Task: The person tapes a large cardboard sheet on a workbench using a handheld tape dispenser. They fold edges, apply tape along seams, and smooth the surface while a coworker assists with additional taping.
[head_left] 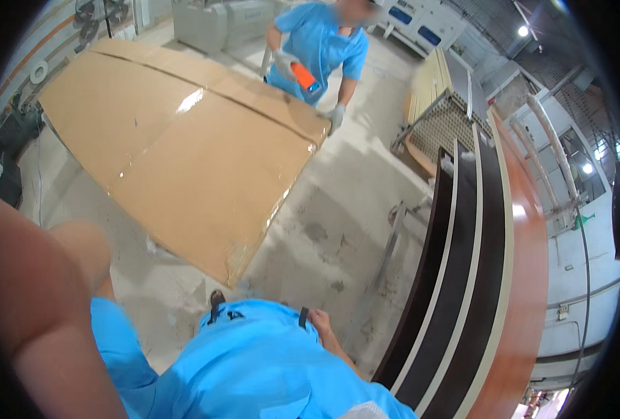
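My left arm (pixel 45 300) is bent and raised close at the left side; its hand is out of view. My right hand (pixel 319 321) hangs beside my blue shirt (pixel 254 363), its fingers loosely curled with nothing visible in them. Ahead lies a large flat cardboard package (pixel 184 140), with shiny clear tape along its seams and near edge. Neither hand touches it. Across from me, a person in a blue shirt (pixel 324 42) grips an orange hand-held tool (pixel 303 75) in one gloved hand. The other gloved hand (pixel 336 119) is at the package's right corner.
Several dark panels with pale edges (pixel 456 279) stand at the right, with a reddish-brown panel (pixel 523 279) beside them. Stacked boards (pixel 432 91) stand farther back. A metal stand (pixel 394 237) is on the concrete floor (pixel 324 230). Fans (pixel 86 21) and machinery (pixel 219 28) stand behind.
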Demonstrator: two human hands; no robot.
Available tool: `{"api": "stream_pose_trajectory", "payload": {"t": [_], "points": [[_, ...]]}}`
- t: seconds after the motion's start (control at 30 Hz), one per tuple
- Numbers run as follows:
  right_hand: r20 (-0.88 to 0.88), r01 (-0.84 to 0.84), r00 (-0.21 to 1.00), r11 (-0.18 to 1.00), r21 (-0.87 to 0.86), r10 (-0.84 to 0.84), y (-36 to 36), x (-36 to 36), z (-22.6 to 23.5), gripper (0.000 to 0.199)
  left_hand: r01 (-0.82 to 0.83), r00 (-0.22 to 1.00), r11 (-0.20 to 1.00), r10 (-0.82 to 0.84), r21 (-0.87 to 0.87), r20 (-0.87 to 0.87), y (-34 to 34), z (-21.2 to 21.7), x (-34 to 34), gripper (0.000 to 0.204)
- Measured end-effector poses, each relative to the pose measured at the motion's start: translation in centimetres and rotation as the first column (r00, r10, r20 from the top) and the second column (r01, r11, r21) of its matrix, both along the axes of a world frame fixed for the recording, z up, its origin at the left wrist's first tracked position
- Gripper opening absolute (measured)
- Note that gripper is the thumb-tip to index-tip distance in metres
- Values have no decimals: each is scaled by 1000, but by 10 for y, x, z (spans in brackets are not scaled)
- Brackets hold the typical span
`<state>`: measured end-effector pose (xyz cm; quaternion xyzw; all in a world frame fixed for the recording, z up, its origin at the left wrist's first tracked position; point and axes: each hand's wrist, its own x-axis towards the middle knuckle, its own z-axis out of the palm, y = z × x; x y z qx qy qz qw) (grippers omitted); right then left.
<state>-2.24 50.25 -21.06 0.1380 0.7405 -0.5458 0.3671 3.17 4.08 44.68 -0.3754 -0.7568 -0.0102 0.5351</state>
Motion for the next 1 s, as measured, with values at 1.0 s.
{"api": "stream_pose_trajectory", "payload": {"t": [1.0], "points": [[-33,-254,964,948,190,265,-146,15,41,28,-146,972,988,151,-42,179,-151,60,95,53]]}}
